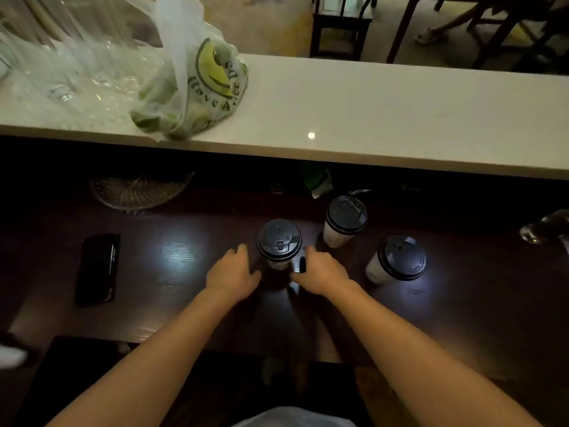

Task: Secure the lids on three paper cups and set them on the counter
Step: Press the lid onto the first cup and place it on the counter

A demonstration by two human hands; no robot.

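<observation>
Three white paper cups with black lids stand on the dark wooden lower table. The nearest cup (278, 241) is between my hands. My left hand (232, 272) is just left of its base, fingers spread. My right hand (320, 271) is just right of it, fingers apart and close to the cup wall. I cannot tell whether either hand touches it. A small dark shape shows at my right fingers. The second cup (345, 220) stands farther back on the right. The third cup (398, 258) is at the right. The pale counter (385, 118) runs across above the table.
A plastic bag with a smiley print (197, 87) and clear wrapping (67, 72) lie on the counter's left end. On the table are a black phone (98, 268), a wire basket (140, 191) and a glass object (545, 228) at the right edge. Chairs stand beyond the counter.
</observation>
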